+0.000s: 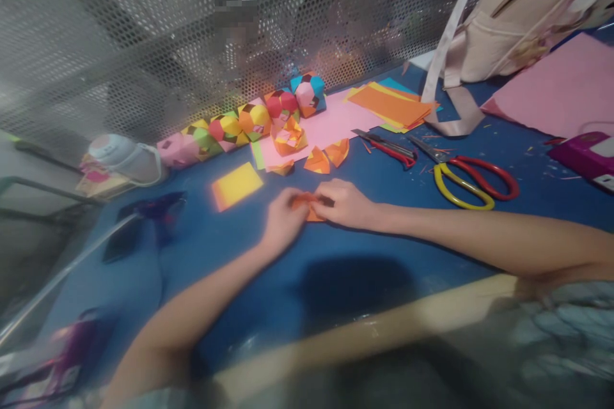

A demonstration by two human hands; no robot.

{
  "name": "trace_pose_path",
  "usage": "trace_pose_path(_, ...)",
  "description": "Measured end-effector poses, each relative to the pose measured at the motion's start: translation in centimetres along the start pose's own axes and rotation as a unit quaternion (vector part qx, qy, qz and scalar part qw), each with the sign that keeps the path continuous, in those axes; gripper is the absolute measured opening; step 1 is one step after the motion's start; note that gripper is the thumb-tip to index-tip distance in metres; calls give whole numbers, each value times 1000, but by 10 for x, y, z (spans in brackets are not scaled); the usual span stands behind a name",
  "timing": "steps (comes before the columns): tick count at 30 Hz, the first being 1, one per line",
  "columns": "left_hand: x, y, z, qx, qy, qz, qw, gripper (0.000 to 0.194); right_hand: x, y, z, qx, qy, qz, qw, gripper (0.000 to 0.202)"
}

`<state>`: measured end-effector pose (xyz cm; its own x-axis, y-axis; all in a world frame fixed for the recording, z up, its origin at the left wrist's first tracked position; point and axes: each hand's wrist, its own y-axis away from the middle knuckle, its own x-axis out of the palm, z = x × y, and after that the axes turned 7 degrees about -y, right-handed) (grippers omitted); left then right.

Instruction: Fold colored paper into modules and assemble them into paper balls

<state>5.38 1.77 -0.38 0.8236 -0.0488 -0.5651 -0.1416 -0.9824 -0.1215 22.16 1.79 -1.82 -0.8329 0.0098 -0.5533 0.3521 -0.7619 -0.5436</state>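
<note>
As left hand (283,216) and right hand (344,203) pinch orange paper (315,215) between nearly closed fingers on blue surface (268,291), the step looks like folding, the crease calling for even fingertip pressure.

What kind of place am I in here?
Probably a paper craft workspace: a row of multicoloured folded paper balls, large scissors with red and yellow handles, and stacked orange and yellow paper sheets.

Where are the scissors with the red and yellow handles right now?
In the head camera's view, the scissors lie on the blue table, right of the right hand, beyond the forearm and beside a red-and-grey tool.
</note>
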Motion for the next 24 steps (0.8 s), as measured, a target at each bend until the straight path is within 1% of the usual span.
trace_pose_path(2, -1, 1, -2, -5, -3, 1, 1000, 10, 0, 1, 1, -30, 15, 6, 999, 18)
trace_pose_path(4, -1, 1, -2, -8, -1, 1, 1000, 10, -1, 1, 2, -44, 21, 13, 999, 19)
trace_pose_path(6, -2, 0, -1, -4, 6, -1, 1000, 11, -2, 1, 3, -38, 19, 20, 999, 19)
trace_pose_path(9, -2, 0, 3, 7, 7, -3, 1000, 11, -5, 0, 4, -12, 8, 26, 1000, 19)
trace_pose_path(13, -1, -1, 5, 10, -1, 20, 1000, 15, -12, -8, 0, 14, 12, 33, 999, 18)
trace_pose_path(18, -2, 0, 3, 12, 2, 36, 999, 19, -24, -25, -10, 14, 8, 7, 1000, 17)
trace_pose_path(20, -3, -1, 2, 5, 1, 32, 999, 20, -28, -30, -17, -12, 39, -4, 999, 19)
trace_pose_path(21, -3, -1, 2, 2, 1, 28, 1000, 19, -30, -31, -21, -36, 72, 0, 997, 19)
trace_pose_path(22, -4, -3, 2, 1, 1, 23, 1000, 19, -31, -32, -26, -65, 113, 13, 991, 20)
trace_pose_path(24, -6, -6, 4, 0, 3, 12, 1000, 19, -33, -32, -36, -125, 195, 52, 971, 20)
